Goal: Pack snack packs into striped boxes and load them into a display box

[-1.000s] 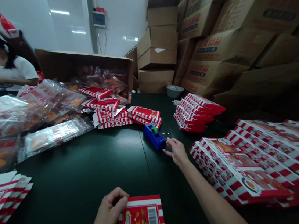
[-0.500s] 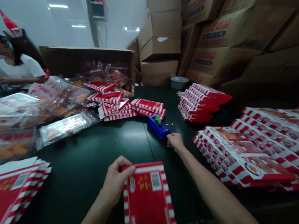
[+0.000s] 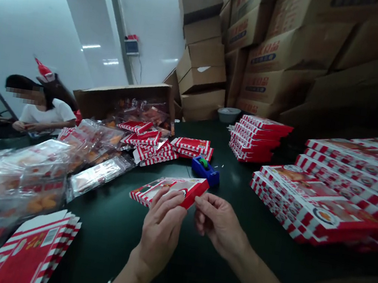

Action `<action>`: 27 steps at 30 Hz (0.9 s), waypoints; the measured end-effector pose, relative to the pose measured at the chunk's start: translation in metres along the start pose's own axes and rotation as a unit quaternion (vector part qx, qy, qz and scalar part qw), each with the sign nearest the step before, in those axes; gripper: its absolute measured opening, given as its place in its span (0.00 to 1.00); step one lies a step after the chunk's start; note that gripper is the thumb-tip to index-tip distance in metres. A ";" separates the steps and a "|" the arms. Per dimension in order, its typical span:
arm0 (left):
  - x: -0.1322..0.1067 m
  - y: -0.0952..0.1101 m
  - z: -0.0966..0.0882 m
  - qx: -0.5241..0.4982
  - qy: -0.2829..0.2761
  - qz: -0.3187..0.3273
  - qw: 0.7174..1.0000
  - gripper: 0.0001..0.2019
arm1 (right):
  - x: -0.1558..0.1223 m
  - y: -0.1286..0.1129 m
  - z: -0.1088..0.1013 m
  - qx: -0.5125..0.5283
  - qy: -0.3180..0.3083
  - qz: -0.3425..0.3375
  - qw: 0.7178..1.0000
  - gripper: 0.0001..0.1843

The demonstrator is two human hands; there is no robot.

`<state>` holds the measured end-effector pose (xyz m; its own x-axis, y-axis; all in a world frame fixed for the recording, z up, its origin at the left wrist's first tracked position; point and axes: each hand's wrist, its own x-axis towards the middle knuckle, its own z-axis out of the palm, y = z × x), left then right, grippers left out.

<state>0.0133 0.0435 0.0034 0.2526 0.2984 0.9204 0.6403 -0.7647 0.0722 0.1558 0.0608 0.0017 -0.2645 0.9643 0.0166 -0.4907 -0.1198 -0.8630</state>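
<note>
1. Dark green flat bench: beneath both hands.
2. Red-and-white striped, flat cardboard boxes, stacked: right of the hands.
3. Red-and-white shallow cardboard box: in the left hand.
4. Left hand: curled closed around the box's near end.
5. Right hand: fingers bent, tips at the box's red end; cannot tell whether gripping.
6. Blue plastic tape dispenser: beyond the hands.

Printed box smooth card; tape dispenser plastic; pouches glossy film; cartons matt cardboard
</note>
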 end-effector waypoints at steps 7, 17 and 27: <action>-0.009 0.002 -0.002 -0.025 -0.021 -0.026 0.999 0.13 | -0.004 0.025 -0.012 0.028 0.033 0.049 0.998 0.19; 0.000 0.009 -0.032 -0.260 -0.018 -0.422 0.868 0.07 | 0.027 0.025 -0.044 -0.259 0.161 -0.048 0.951 0.15; 0.048 -0.022 -0.023 -0.306 -0.214 -0.364 0.853 0.21 | 0.024 -0.067 -0.043 -0.502 -0.149 -0.027 0.851 0.14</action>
<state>-0.0054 0.0616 0.0546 0.2744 0.9027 0.3313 0.2749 -0.4038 0.8726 0.2179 0.1017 0.0381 -0.5363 0.8413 0.0680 0.4090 0.3295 -0.8510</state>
